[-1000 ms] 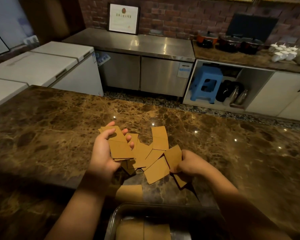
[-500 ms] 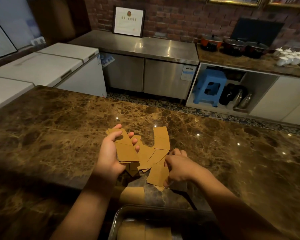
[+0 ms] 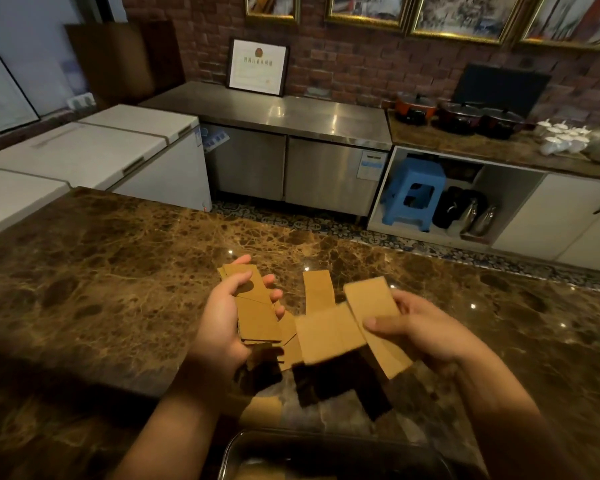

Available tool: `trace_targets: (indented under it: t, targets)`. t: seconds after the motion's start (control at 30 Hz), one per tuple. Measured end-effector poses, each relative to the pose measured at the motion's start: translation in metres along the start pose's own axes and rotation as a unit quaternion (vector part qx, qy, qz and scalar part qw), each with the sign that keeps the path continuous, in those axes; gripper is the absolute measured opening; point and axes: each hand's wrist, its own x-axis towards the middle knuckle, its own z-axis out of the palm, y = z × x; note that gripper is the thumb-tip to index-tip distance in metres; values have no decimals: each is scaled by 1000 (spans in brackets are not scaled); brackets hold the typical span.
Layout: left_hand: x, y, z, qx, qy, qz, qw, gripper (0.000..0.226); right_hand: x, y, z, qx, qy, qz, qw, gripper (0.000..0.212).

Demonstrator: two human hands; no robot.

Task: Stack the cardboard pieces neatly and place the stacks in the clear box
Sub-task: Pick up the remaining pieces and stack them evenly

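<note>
Gathering step: my left hand [image 3: 222,327] gripped the stack [image 3: 255,310]; my right hand [image 3: 420,330] pinched loose pieces [image 3: 329,336] beside it, needing alignment onto it next.

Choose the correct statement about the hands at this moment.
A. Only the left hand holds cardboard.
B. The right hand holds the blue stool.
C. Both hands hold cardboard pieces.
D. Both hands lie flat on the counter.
C: the left hand grips a stack of cardboard pieces, and the right hand pinches more cardboard pieces above the counter.
</note>
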Motion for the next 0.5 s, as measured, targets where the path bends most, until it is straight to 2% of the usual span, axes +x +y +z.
trace_targets:
  t: [0.07, 0.13, 0.23, 0.3, 0.4, 0.5]
  targets:
    - [-2, -2, 8, 29, -26, -8, 999, 28, -5, -6, 1, 103, 54, -49, 992, 35]
    - [-4, 0, 17, 63, -63, -46, 995, 26, -7, -11, 6, 140, 74, -87, 984, 35]
    - [-7, 7, 30, 65, -145, -141, 977, 37, -11, -19, 12, 138, 54, -143, 979, 43]
    - [-8, 9, 37, 79, -180, -166, 966, 45, -14, -23, 13, 129, 51, -167, 976, 45]
    - [-10, 6, 46, 151, -201, -181, 951, 48, -14, -26, 15, 130, 17, -178, 975, 36]
    - [-18, -1, 48, 160, -250, -249, 922, 60, -10, -26, 22, 140, -5, -168, 976, 31]
